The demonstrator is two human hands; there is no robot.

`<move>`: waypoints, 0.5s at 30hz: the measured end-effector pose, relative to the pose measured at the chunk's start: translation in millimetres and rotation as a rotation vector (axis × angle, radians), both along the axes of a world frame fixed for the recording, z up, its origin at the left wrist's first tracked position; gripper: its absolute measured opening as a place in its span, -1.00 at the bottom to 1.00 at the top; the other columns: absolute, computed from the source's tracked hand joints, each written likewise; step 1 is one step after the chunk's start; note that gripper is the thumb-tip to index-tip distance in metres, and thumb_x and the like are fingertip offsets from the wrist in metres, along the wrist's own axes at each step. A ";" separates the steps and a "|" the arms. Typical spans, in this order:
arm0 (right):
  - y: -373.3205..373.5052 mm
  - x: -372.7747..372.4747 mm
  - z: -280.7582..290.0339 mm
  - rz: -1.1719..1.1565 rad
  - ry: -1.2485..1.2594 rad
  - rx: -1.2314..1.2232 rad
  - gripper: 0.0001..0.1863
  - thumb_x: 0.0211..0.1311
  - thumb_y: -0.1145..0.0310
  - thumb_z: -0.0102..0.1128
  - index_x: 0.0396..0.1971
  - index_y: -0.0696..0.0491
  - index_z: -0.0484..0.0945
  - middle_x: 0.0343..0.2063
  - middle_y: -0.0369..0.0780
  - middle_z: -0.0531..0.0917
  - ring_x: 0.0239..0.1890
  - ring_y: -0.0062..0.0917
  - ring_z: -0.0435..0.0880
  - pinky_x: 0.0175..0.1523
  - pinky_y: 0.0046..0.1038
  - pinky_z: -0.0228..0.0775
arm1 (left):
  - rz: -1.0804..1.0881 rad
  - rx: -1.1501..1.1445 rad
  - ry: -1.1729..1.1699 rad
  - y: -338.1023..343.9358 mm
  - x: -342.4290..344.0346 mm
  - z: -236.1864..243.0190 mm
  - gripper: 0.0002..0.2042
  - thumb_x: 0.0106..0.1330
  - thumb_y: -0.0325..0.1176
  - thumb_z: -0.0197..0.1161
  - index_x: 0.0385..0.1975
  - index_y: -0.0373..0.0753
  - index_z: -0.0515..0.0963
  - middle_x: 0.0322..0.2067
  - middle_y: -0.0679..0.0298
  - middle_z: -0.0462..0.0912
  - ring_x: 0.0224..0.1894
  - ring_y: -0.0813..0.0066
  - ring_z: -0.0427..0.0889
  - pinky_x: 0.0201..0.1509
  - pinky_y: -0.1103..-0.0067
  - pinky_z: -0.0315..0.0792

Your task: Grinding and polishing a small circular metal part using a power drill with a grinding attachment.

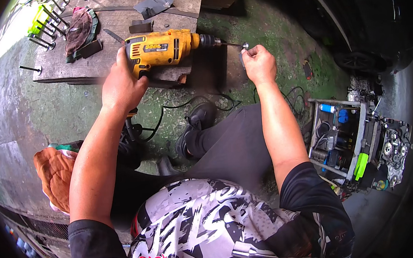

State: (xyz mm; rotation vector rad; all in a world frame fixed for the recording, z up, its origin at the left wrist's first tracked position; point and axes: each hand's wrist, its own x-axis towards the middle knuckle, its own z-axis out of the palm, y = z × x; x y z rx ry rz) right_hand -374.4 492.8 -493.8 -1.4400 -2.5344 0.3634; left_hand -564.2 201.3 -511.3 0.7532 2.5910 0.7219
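My left hand [123, 84] is wrapped around the handle of a yellow power drill [160, 48], which lies level above the wooden table. In its black chuck [208, 40] sits the thin stem of an engine valve [234, 44], its round head pointing right. My right hand [260, 64] is closed in a pinch at the valve head, with a small grey piece like sandpaper [242, 59] between thumb and fingers. Several other engine valves [49, 30] stand heads down at the far left of the table. What the right fingertips press on is partly hidden.
On the wooden table [112, 20] lie a dark cloth [81, 32], grey sandpaper sheets [154, 4] and a blade [114, 36]. The drill's black cord [160, 117] loops over the green floor. A metal-framed tool cart [338, 136] and engine parts [393, 149] stand at right.
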 end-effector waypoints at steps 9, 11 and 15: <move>0.5 -0.8 -1.2 -0.012 0.003 0.008 -0.75 0.12 0.13 0.38 -0.42 0.02 0.66 -0.44 -0.12 0.75 -0.30 -0.20 0.76 -0.11 -0.24 0.57 | 0.023 0.015 -0.058 0.7 1.3 4.5 -0.11 0.07 -0.28 0.32 0.43 -0.32 0.03 0.11 -0.31 0.49 0.14 -0.23 0.54 0.24 0.20 0.43; 0.6 -1.9 -1.0 -0.014 0.004 0.020 -0.75 0.12 0.13 0.38 -0.43 0.02 0.65 -0.44 -0.12 0.75 -0.30 -0.21 0.76 -0.12 -0.24 0.57 | -0.004 0.003 0.007 0.5 1.3 2.0 -0.09 0.11 -0.25 0.36 0.43 -0.33 -0.02 0.05 -0.23 0.54 0.08 -0.16 0.58 0.15 0.20 0.49; 0.1 -2.4 1.2 -0.018 0.010 0.012 -0.75 0.12 0.13 0.38 -0.44 0.02 0.65 -0.45 -0.12 0.75 -0.31 -0.21 0.75 -0.12 -0.24 0.57 | 0.021 0.003 -0.068 2.2 0.9 7.1 -0.11 0.07 -0.28 0.33 0.43 -0.32 0.03 0.11 -0.31 0.49 0.14 -0.22 0.54 0.24 0.20 0.43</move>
